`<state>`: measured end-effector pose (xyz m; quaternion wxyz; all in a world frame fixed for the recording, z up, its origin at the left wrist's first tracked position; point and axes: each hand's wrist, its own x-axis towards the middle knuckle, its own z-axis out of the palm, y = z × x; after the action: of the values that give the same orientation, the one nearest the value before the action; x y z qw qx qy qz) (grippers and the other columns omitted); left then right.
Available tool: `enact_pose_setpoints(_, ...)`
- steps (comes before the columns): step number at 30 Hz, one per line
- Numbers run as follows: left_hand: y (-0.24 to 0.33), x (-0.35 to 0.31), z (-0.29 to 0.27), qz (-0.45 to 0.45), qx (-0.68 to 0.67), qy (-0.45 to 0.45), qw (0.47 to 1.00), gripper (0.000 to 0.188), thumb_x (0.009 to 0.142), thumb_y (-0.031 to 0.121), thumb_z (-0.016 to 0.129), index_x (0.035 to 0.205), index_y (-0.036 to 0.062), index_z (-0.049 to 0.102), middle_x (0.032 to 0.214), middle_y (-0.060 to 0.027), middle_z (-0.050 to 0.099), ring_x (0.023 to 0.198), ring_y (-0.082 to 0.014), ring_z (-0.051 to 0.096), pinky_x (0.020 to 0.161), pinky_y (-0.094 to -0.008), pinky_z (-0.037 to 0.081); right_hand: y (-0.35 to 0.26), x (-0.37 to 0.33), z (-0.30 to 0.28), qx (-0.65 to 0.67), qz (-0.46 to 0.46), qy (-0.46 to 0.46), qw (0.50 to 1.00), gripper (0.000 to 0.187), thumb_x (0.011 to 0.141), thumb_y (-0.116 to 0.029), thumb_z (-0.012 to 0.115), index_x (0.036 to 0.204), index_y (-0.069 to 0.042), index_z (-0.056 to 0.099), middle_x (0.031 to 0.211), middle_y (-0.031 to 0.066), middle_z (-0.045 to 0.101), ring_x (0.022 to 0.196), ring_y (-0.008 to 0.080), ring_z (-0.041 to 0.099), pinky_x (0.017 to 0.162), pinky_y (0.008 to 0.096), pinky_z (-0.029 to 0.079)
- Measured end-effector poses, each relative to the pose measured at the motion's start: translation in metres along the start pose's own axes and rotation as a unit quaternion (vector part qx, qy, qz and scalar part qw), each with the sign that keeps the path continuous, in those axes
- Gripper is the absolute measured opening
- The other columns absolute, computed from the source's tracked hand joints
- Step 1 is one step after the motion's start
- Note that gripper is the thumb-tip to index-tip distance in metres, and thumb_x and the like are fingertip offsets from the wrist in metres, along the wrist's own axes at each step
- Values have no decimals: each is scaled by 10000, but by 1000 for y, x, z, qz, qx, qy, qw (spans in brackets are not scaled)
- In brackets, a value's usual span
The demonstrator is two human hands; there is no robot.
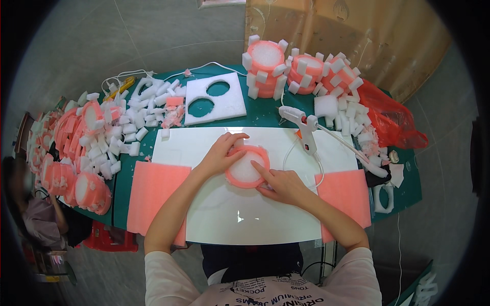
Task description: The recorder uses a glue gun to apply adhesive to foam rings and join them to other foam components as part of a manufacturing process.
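A round foam piece (241,171) with a white centre and a pink rim is in front of me on the white board (255,219). My left hand (223,154) is closed around its far left edge, thumb lying on the top. From the right, my right hand (282,184) grips the near right rim, its index finger reaching onto the white face and its thumb at the outer side. Some fingers of both hands are hidden. Beyond and to the right, a white glue gun (301,120) rests with its nozzle pointing away to the left.
Pink foam sheets (159,196) flank the board. A white foam slab (224,104) with two round holes lies behind it. Foam blocks (104,148) and pink rings (92,191) pile up left; stacked rings (265,76) and a red bag (390,120) stand back right. Another person (43,219) sits far left.
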<state>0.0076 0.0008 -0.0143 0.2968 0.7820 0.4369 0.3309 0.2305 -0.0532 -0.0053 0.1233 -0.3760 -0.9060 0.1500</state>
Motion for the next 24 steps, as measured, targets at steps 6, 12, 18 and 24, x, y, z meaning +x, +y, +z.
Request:
enact_pose_setpoints(6, -3, 0, 1, 4, 0, 4, 1000, 379, 782, 160, 598, 1150, 99, 533, 902, -84, 513, 736, -195, 473, 676, -285, 413, 1, 0, 1, 1, -2, 4, 1000, 624, 806, -293, 588, 1339, -96, 330, 710, 85, 579, 593, 259, 595, 460, 367, 438)
enact_pose_setpoints(12, -3, 0, 1, 3, 5, 5, 1000, 379, 781, 158, 601, 1149, 99, 534, 903, -83, 515, 733, -191, 474, 673, -282, 414, -1, 0, -1, -1, 5, -7, 1000, 628, 805, -292, 589, 1341, -96, 327, 723, 89, 581, 606, 258, 597, 466, 368, 440)
enact_pose_setpoints(18, -2, -1, 0, 3, 4, 4, 1000, 381, 782, 161, 602, 1152, 104, 534, 890, -79, 508, 727, -189, 471, 669, -283, 412, 0, 0, 0, 4, 1, -1, 1000, 627, 804, -287, 590, 1341, -96, 329, 725, 87, 582, 613, 258, 598, 471, 366, 442)
enact_pose_setpoints(24, -1, 0, 1, 3, 3, 5, 1000, 380, 784, 162, 599, 1154, 106, 533, 892, -80, 505, 734, -190, 472, 673, -284, 411, -1, 0, -1, 5, -1, 3, 1000, 625, 805, -290, 591, 1340, -98, 331, 722, 88, 581, 610, 261, 598, 474, 368, 445)
